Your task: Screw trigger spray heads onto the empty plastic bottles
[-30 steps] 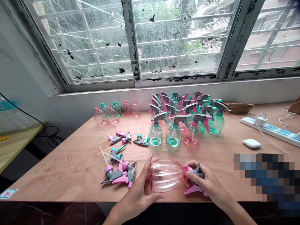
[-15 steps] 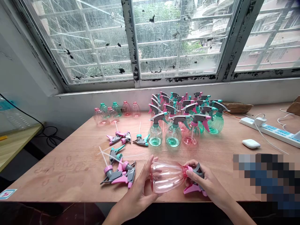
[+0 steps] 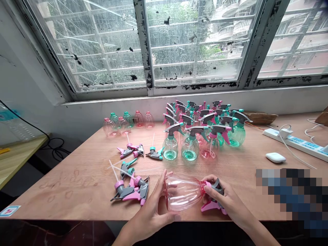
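Two hands on one spray bottle

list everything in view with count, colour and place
held bottle: one, clear pink, front centre, sideways
held spray head: one, pink and grey, at its neck
assembled spray bottles: over a dozen, overlapping, pink and green, back centre
topless bottles: about six, pink and green, back left
loose spray heads: several, pink, teal and grey, left of centre
table: one, brown, underneath
card: one, white and blue, lower left
small case: one, white, right
power strip: one, white and blue, right
window: one, grey-framed, behind
left hand: one, bare, at bottle's base
right hand: one, bare, at spray head
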Demonstrator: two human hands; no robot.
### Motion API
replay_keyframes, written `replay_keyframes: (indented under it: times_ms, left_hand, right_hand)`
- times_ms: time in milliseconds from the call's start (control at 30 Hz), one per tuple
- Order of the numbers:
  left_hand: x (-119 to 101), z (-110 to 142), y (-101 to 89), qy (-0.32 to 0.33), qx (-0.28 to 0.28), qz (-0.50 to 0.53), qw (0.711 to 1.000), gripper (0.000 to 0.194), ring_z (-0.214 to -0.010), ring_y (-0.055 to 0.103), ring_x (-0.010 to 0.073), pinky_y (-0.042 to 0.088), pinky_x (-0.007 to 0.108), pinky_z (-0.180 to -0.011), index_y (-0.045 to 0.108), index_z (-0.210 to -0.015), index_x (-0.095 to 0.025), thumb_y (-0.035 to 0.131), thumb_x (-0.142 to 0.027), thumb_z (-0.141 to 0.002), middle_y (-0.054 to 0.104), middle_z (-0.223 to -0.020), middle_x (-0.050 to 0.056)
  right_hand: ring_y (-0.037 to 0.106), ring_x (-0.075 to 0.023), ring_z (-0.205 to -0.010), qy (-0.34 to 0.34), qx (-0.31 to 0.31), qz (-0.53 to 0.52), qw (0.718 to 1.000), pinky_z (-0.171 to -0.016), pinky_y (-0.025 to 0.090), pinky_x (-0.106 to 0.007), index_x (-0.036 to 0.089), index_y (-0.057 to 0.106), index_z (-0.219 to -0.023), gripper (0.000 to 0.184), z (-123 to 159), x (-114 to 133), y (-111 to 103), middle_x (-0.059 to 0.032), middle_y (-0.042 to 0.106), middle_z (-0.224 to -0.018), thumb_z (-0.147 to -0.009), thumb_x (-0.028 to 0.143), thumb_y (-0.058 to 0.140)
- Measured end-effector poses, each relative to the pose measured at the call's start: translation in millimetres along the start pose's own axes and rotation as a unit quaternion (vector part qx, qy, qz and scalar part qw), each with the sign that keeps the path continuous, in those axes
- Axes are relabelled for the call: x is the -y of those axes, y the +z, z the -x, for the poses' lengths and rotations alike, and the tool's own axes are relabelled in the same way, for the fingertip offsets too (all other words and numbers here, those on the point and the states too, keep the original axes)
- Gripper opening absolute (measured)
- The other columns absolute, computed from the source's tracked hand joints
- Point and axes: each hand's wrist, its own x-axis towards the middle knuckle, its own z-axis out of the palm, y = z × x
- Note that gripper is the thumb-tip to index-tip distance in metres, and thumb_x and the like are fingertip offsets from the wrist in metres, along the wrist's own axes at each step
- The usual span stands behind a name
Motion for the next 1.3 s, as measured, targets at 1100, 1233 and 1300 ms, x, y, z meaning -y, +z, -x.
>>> replay_keyframes:
  times_ms: [1100,1233,1300]
  left_hand:
    - [8.1,2.9,-1.9,0.004,0.0,-0.02,1.0,0.107,-0.151,0.029,0.0328,0.025,0.048,-0.125,-0.003,-0.159,-0.035,0.076,-0.032,-0.087,0.008,-0.171,0.007]
    - [4.8,1.6,-1.0,0.01,-0.01,-0.014,1.0,0.101,-0.15,0.031,0.0334,0.025,0.048,-0.125,0.001,-0.16,-0.035,0.072,-0.029,-0.089,0.013,-0.17,0.008]
    - [4.2,-0.1,-0.2,0.017,-0.011,-0.021,1.0,0.098,-0.15,0.032,0.0325,0.025,0.047,-0.125,0.001,-0.16,-0.036,0.07,-0.026,-0.09,0.014,-0.17,0.007]
  right_hand:
    - [0.064,-0.023,-0.066,-0.009,-0.031,0.007,0.999,-0.062,0.057,-0.032,0.017,0.067,-0.095,0.039,-1.1,-1.3,2.0,-0.0016,0.064,-0.073,-0.092,0.055,0.076]
    - [0.064,-0.0231,-0.063,-0.005,-0.038,0.0,0.999,-0.059,0.058,-0.033,0.018,0.066,-0.093,0.043,-1.2,-1.1,3.3,-0.0018,0.065,-0.071,-0.089,0.059,0.077]
    - [0.065,-0.0228,-0.063,-0.006,-0.032,-0.007,0.999,-0.061,0.058,-0.032,0.017,0.066,-0.095,0.042,-1.5,-3.3,1.9,-0.0019,0.066,-0.071,-0.09,0.058,0.077]
